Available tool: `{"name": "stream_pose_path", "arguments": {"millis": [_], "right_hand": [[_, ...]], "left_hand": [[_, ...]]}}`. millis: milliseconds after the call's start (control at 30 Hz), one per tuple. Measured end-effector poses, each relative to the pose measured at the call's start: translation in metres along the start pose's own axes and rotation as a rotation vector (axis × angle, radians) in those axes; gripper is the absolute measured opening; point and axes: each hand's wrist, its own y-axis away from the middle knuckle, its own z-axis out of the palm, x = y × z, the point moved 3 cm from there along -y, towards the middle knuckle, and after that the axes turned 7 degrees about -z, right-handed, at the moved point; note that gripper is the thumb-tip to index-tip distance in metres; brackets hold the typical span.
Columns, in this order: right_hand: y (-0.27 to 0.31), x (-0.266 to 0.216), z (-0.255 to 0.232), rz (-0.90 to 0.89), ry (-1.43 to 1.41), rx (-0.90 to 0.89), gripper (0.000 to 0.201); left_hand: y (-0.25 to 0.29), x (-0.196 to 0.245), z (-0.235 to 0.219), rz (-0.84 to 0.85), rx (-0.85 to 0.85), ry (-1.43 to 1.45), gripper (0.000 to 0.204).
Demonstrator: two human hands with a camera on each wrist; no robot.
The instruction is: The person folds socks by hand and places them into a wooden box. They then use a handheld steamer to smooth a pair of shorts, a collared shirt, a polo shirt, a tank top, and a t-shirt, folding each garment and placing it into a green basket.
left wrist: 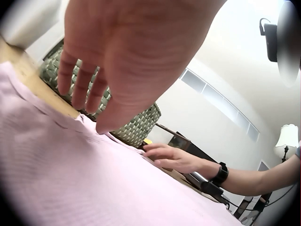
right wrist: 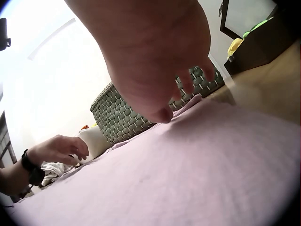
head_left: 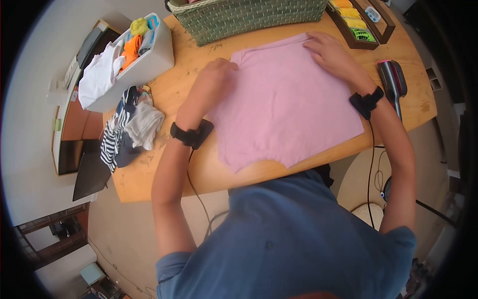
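"Two bare hands are at work here. Where is the garment?"

"The flat, pale pink cloth garment [head_left: 291, 104] lies spread on the light-brown wooden table [head_left: 134, 184], its curved cut-out toward the person in the blue top [head_left: 279, 239]."

"And the left hand [head_left: 216, 77]?"

"At the garment's far left corner, fingers extended and gripping nothing. Whether the fingertips touch the cloth, one cannot tell."

"The right hand [head_left: 331, 55]?"

"At the far right corner, fingers loosely bent over the cloth's edge, with no clear pinch."

"What stands around them?"

"A green woven basket [head_left: 249, 25] sits just beyond the far edge. To the left is a white, smooth-sided bin [head_left: 162, 55] of clothes, with a heap of striped and white clothing [head_left: 144, 124] beside it. To the right are a dark-brown box [head_left: 339, 27] holding yellow and green items, and nearer, a black-and-grey handled tool [head_left: 393, 82]."
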Motion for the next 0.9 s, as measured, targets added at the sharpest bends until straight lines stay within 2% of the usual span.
{"name": "stream_pose_path", "arguments": {"millis": [67,200,300,367,433,500,567,600,633,700,800,900], "right_hand": [[-0.017,0.005,0.000,0.032,0.029,-0.055,0.043],[-0.039,0.029,0.018,0.162,0.016,0.044,0.048],[-0.034,0.031,0.019,0.154,0.027,0.074,0.052],[-0.015,0.021,0.000,0.104,0.005,0.100,0.052],[0.019,0.026,-0.024,0.158,-0.105,0.056,0.053],[0.063,0.034,-0.053,0.319,-0.167,0.099,0.052],[0.116,0.034,-0.082,0.580,-0.014,0.076,0.051],[0.148,0.039,-0.084,0.610,0.086,0.081,0.052],[0.182,0.044,-0.084,0.639,0.181,0.078,0.053],[0.237,0.046,-0.074,0.739,0.154,0.052,0.052],[0.250,0.025,-0.067,1.011,-0.070,-0.039,0.049],[0.264,0.047,-0.051,0.856,-0.020,0.025,0.045]], "left_hand": [[-0.001,0.011,0.012,0.053,-0.072,0.079,0.030],[0.010,0.041,0.023,0.156,-0.193,0.106,0.028],[0.016,0.045,0.021,0.150,-0.157,0.094,0.028],[0.022,0.053,0.017,0.098,-0.188,0.090,0.028],[0.029,0.058,0.014,0.102,-0.181,0.106,0.028],[0.039,0.060,0.010,0.152,-0.132,0.146,0.028],[0.045,0.044,0.002,0.155,-0.066,0.097,0.028],[0.051,0.034,-0.002,0.149,-0.036,0.075,0.029],[0.056,0.024,-0.005,0.079,-0.019,0.053,0.029],[0.054,0.005,-0.019,-0.041,0.026,-0.008,0.030],[0.054,-0.027,-0.024,-0.214,0.008,-0.043,0.030],[0.052,-0.046,-0.021,-0.319,0.031,-0.039,0.027]]}}
